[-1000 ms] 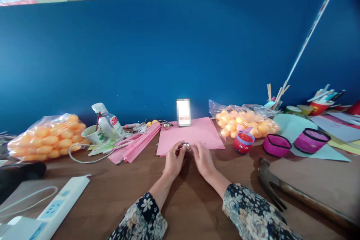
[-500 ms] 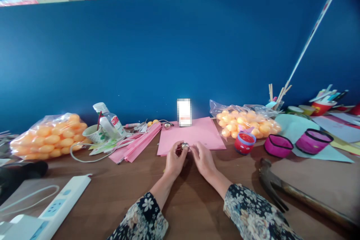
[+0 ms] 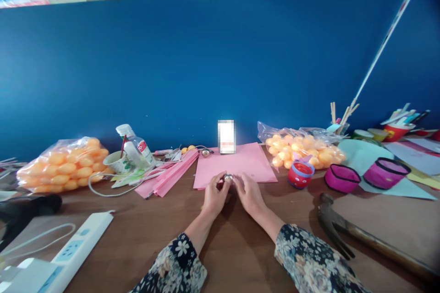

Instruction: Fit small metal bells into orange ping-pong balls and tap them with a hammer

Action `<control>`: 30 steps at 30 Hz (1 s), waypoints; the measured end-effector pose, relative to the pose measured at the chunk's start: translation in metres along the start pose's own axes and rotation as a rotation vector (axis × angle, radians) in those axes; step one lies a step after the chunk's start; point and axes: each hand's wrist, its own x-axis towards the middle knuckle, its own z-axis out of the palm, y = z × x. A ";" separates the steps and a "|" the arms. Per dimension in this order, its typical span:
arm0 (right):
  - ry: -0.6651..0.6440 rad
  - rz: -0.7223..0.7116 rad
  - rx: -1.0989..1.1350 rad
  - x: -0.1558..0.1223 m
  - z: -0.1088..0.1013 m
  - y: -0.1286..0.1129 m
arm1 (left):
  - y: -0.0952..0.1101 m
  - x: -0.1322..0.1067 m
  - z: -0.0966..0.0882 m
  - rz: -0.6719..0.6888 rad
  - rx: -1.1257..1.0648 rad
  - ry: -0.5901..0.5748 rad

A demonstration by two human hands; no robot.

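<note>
So the thing being worked on is a little shiny silver ball (image 3: 228, 177), up between the two hands, by the near edge of the pink sheets (image 3: 240, 164) as the head camera sees it. What shows of it looks round, so I can't pick out a long axis, and most of it is covered by fingers, so no clue which way it points.

Left hand (image 3: 214, 196) has it in a pinch, thumb and curled forefinger nearly closed around it. Right hand (image 3: 250, 196) is half curled, fingertips bunched right up at the ball's right side; can't tell if they're gripping anything or just touching. Both floral sleeves (image 3: 172, 265) come in from the bottom.

The pink sheets lie flat on the worktop (image 3: 237, 247), with a blurred-out white rectangle (image 3: 227, 137) upright near their back edge and another silver ball (image 3: 205, 152) near the back left corner. Left of that: folded pink strips (image 3: 177, 173), a leaning clear bottle (image 3: 143, 150), a patterned cup (image 3: 116, 164), then a bag of orange balls (image 3: 65, 168), with a white power strip (image 3: 82, 240) closer in.

Over on the right there's a second bag of orange balls (image 3: 299, 149), a red cup (image 3: 299, 176) in front of it, two magenta bands with black edging (image 3: 343, 179), and a hammer (image 3: 374, 236), handle slanting to the lower right. Behind everything, a big blue panel (image 3: 192, 64).
</note>
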 end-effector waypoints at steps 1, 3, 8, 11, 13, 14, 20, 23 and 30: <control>0.001 0.001 0.005 0.000 0.000 0.000 | 0.002 0.000 0.000 -0.003 -0.003 -0.001; 0.001 0.006 0.015 0.000 0.000 -0.002 | 0.006 -0.001 0.000 -0.022 -0.022 -0.012; -0.019 0.030 0.032 0.000 -0.002 -0.004 | 0.008 -0.002 0.000 -0.028 -0.042 -0.024; -0.019 0.029 0.036 0.000 -0.002 -0.004 | 0.005 -0.001 0.000 -0.021 -0.042 -0.017; -0.024 0.025 0.041 0.000 -0.002 -0.004 | 0.003 -0.001 0.001 -0.019 -0.048 -0.010; -0.024 0.023 0.045 0.000 -0.002 -0.004 | 0.001 0.000 0.001 -0.016 -0.048 -0.006; -0.027 0.021 0.050 0.000 -0.001 -0.001 | -0.004 0.000 0.001 -0.014 -0.027 -0.022; -0.033 0.021 0.044 0.000 -0.001 0.000 | -0.002 0.000 0.001 -0.008 -0.022 -0.022; -0.022 0.012 0.024 0.000 0.002 0.003 | -0.002 0.000 0.000 0.036 0.031 -0.040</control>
